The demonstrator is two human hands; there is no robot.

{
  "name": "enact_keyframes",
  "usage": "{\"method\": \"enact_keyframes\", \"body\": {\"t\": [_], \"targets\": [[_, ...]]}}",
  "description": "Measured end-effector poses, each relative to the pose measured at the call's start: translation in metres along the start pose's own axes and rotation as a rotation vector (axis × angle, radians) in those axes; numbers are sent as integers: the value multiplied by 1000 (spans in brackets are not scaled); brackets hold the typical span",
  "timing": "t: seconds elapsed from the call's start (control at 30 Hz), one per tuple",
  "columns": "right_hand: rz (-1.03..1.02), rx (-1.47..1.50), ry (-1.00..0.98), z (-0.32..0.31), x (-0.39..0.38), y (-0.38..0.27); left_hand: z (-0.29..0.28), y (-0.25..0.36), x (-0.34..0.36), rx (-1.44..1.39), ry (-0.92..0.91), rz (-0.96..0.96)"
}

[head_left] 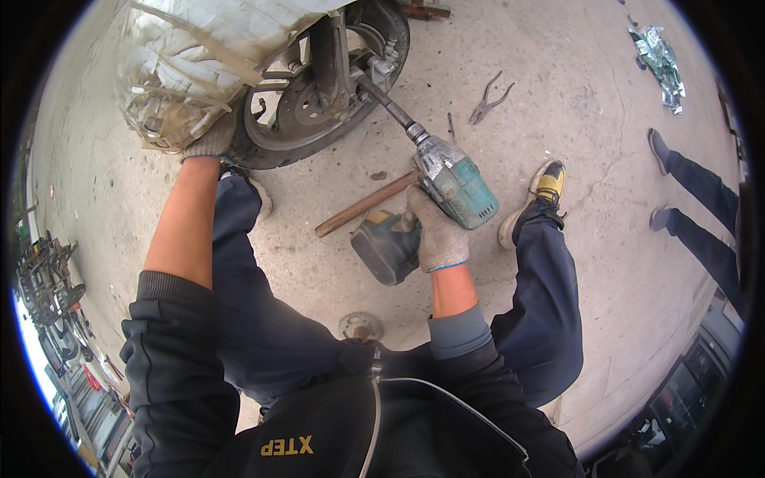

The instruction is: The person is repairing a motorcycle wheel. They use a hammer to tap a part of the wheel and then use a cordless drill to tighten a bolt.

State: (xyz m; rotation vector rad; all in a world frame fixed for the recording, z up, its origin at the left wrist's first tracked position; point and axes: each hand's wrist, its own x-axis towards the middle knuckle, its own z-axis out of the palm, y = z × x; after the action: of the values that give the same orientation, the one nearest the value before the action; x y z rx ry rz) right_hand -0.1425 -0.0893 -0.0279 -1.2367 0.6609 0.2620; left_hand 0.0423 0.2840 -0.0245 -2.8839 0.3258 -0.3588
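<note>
My right hand (pixel 441 235), in a grey knit glove, is wrapped round the grip of a teal cordless impact wrench (pixel 460 187) with a dark battery (pixel 384 251). From its nose a long metal socket extension (pixel 390 106) reaches to the middle of a wheel, beside the fork leg (pixel 325 68). The wheel has a black tyre (pixel 275 154). My left hand (pixel 213 142), gloved too, is against the tyre's left side, under a plastic-wrapped part (pixel 171 115). Its fingers are hidden there.
On the concrete floor lie a wooden tool handle (pixel 358 209), pliers (pixel 489 99), a thin rod (pixel 452 127) and a toothed metal disc (pixel 360 325). Crumpled foil (pixel 660 68) is at the far right. Another person's legs (pixel 701 191) are at the right edge. Metal parts (pixel 49 275) are piled at the left.
</note>
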Motion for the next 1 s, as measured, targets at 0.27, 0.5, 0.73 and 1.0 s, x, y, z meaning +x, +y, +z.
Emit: {"method": "enact_keyframes", "body": {"t": [0.27,0.5,0.73,1.0], "targets": [[128,115,3,3,-4,-3,-7,4,2,28,-232,-111],[71,60,13,4,-9,-9,-11,4,1,41,25,57],[0,60,-24,0,-10,-20,1,0,-1,-176,98,5],[85,224,-14,-15,-15,1,8,-7,-2,11,72,40]]}}
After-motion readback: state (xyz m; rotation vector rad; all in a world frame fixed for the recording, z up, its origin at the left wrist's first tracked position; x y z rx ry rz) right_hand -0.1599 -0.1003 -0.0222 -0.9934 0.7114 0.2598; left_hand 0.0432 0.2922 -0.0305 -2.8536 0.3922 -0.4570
